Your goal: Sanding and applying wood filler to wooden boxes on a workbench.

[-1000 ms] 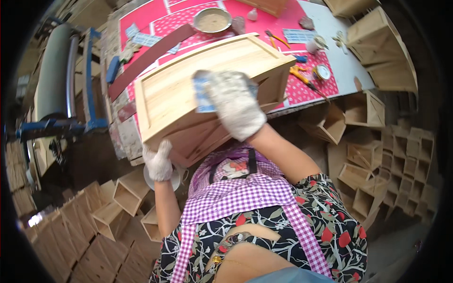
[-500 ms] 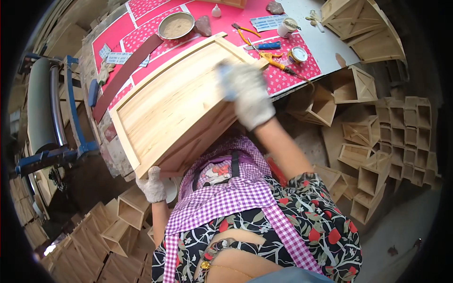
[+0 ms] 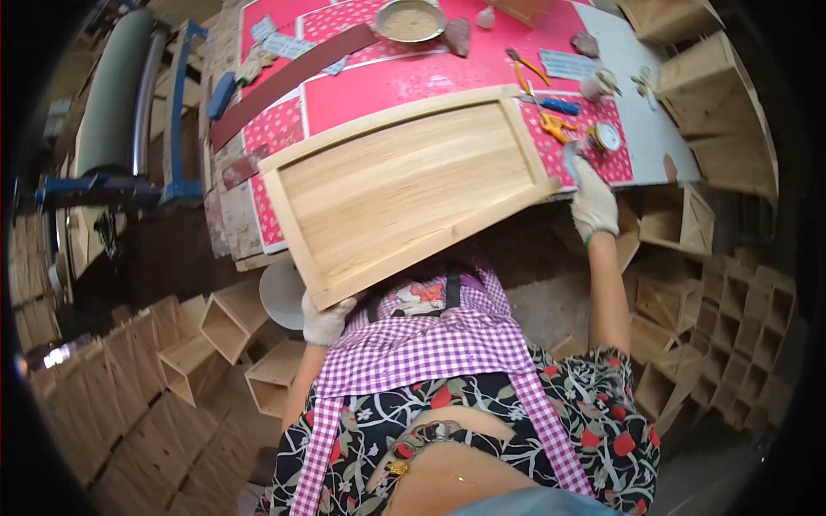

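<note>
I reckon wood box (image 3: 404,189) stiff, prob light, best held by corners; L hand (image 3: 327,321) grips one, R hand (image 3: 594,199) pinches bluish sheet (image 3: 570,158)

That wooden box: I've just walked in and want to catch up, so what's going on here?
Someone in a checked apron is handling a wooden box at the table, its framed panel facing up. The gloved left hand touches the near left corner. The gloved right hand is off the box, just beyond its right corner, and holds a pale bluish sheet. A tin and pliers lie nearby on the table.
</note>
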The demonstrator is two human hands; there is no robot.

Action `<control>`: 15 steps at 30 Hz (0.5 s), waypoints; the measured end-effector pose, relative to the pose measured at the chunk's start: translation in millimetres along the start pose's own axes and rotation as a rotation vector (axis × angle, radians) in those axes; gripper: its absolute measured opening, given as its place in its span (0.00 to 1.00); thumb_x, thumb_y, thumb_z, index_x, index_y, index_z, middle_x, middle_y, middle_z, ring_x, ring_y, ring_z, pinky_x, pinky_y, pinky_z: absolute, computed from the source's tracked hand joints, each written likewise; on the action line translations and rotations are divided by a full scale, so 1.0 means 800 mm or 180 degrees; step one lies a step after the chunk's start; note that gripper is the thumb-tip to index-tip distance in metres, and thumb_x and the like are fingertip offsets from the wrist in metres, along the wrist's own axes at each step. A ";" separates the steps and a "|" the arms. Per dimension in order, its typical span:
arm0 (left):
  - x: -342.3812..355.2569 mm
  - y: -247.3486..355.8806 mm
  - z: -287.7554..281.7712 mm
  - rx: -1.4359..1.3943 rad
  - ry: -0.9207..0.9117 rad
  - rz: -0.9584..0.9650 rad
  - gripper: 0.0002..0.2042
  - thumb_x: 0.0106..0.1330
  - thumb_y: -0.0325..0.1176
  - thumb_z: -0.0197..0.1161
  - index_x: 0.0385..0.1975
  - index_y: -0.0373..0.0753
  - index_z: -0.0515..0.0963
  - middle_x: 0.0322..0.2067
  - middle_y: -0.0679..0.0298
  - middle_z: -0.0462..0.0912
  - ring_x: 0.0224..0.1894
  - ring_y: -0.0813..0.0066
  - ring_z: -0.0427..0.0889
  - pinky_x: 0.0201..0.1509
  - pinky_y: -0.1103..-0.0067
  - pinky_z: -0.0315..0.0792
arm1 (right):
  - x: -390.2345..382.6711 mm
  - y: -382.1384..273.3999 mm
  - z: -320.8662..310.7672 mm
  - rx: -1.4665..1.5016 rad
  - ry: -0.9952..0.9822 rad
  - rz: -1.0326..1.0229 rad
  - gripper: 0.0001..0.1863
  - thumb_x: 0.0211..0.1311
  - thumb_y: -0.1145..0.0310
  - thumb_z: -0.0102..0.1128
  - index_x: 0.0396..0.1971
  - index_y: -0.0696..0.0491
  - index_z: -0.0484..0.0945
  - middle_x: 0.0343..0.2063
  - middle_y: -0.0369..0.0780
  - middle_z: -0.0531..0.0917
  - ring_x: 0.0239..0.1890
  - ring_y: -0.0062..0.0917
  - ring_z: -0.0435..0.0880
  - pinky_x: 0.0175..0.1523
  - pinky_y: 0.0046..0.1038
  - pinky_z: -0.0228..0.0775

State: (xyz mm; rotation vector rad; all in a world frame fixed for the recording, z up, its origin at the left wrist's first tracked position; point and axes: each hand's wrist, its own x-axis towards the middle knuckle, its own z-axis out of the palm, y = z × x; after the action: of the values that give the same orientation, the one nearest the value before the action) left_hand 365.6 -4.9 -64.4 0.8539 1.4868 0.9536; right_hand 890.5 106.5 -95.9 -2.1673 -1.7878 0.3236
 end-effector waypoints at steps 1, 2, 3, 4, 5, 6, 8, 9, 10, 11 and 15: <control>0.006 -0.003 -0.001 -0.1058 0.0100 -0.0621 0.24 0.76 0.42 0.53 0.63 0.29 0.66 0.51 0.44 0.78 0.40 0.58 0.82 0.31 0.74 0.78 | 0.002 -0.013 -0.006 -0.0041 0.0624 -0.0305 0.24 0.65 0.77 0.44 0.59 0.49 0.78 0.48 0.49 0.85 0.50 0.47 0.84 0.57 0.42 0.76; 0.004 -0.020 -0.012 0.0511 -0.0420 0.0158 0.26 0.79 0.45 0.39 0.66 0.30 0.63 0.54 0.41 0.74 0.37 0.53 0.79 0.26 0.75 0.74 | 0.001 -0.049 -0.022 0.0019 0.0569 -0.0387 0.24 0.65 0.77 0.44 0.59 0.49 0.78 0.48 0.49 0.85 0.50 0.47 0.84 0.57 0.42 0.76; 0.001 -0.019 -0.013 0.0520 -0.0310 0.0138 0.26 0.79 0.45 0.39 0.66 0.30 0.63 0.54 0.41 0.74 0.37 0.53 0.79 0.26 0.75 0.74 | -0.002 -0.108 -0.041 -0.0184 -0.0198 -0.0297 0.23 0.65 0.75 0.47 0.58 0.47 0.80 0.43 0.47 0.86 0.44 0.45 0.85 0.51 0.43 0.78; 0.005 -0.019 -0.005 0.0360 -0.0284 0.0126 0.25 0.79 0.45 0.40 0.65 0.31 0.64 0.53 0.42 0.75 0.37 0.54 0.79 0.28 0.74 0.74 | -0.008 -0.160 -0.045 -0.0427 -0.0937 -0.0214 0.22 0.65 0.73 0.50 0.56 0.44 0.81 0.38 0.45 0.87 0.38 0.43 0.86 0.45 0.44 0.80; 0.008 -0.015 0.002 0.0186 -0.0277 0.0113 0.24 0.79 0.44 0.40 0.65 0.31 0.65 0.52 0.43 0.76 0.37 0.54 0.79 0.29 0.73 0.75 | -0.027 -0.193 -0.019 -0.0152 -0.0144 -0.1237 0.21 0.65 0.71 0.53 0.55 0.39 0.83 0.31 0.41 0.86 0.29 0.38 0.86 0.35 0.43 0.79; 0.008 -0.013 0.005 0.0182 -0.0186 0.0114 0.24 0.79 0.44 0.40 0.65 0.31 0.65 0.52 0.43 0.76 0.37 0.54 0.79 0.29 0.73 0.75 | -0.047 -0.242 -0.009 -0.0056 -0.0209 -0.1562 0.21 0.66 0.70 0.52 0.56 0.36 0.83 0.32 0.41 0.87 0.29 0.35 0.87 0.35 0.40 0.80; 0.003 -0.007 0.012 0.0556 -0.0256 0.0447 0.23 0.75 0.41 0.54 0.63 0.32 0.68 0.49 0.50 0.80 0.44 0.57 0.80 0.39 0.70 0.77 | -0.073 -0.339 -0.017 0.0728 -0.0866 -0.2305 0.21 0.65 0.70 0.53 0.56 0.37 0.83 0.31 0.42 0.87 0.29 0.35 0.87 0.35 0.37 0.80; 0.001 -0.004 0.011 0.0746 -0.0315 0.0607 0.23 0.73 0.39 0.61 0.62 0.33 0.69 0.48 0.54 0.81 0.47 0.58 0.81 0.44 0.68 0.79 | -0.085 -0.379 -0.016 0.0832 -0.1258 -0.2508 0.20 0.65 0.69 0.54 0.54 0.39 0.83 0.30 0.42 0.87 0.28 0.36 0.87 0.36 0.38 0.80; 0.011 -0.006 0.008 0.2434 -0.0350 0.1697 0.26 0.67 0.37 0.68 0.61 0.33 0.70 0.48 0.55 0.82 0.48 0.61 0.82 0.46 0.70 0.79 | -0.092 -0.399 0.009 0.1429 -0.1375 -0.2941 0.17 0.65 0.69 0.55 0.52 0.43 0.83 0.29 0.43 0.87 0.29 0.38 0.88 0.36 0.39 0.80; 0.021 -0.015 -0.002 0.4156 -0.0341 0.2748 0.29 0.62 0.35 0.75 0.61 0.34 0.71 0.47 0.56 0.83 0.49 0.63 0.83 0.49 0.71 0.79 | -0.090 -0.414 0.000 0.2133 -0.1424 -0.2978 0.17 0.63 0.71 0.55 0.51 0.47 0.82 0.31 0.44 0.87 0.29 0.38 0.87 0.35 0.38 0.80; -0.001 0.018 0.013 0.0096 -0.0226 0.0362 0.27 0.58 0.28 0.78 0.55 0.31 0.73 0.46 0.57 0.85 0.45 0.70 0.85 0.50 0.74 0.82 | 0.011 -0.340 -0.004 0.0884 0.0679 -0.2214 0.29 0.61 0.77 0.52 0.66 0.53 0.72 0.41 0.43 0.88 0.28 0.36 0.85 0.36 0.34 0.80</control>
State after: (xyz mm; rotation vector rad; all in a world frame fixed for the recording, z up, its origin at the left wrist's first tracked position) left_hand 376.4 1.2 -51.2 0.9929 1.4068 0.9762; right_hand 646.1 161.7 10.1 -1.2411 -2.0794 0.1486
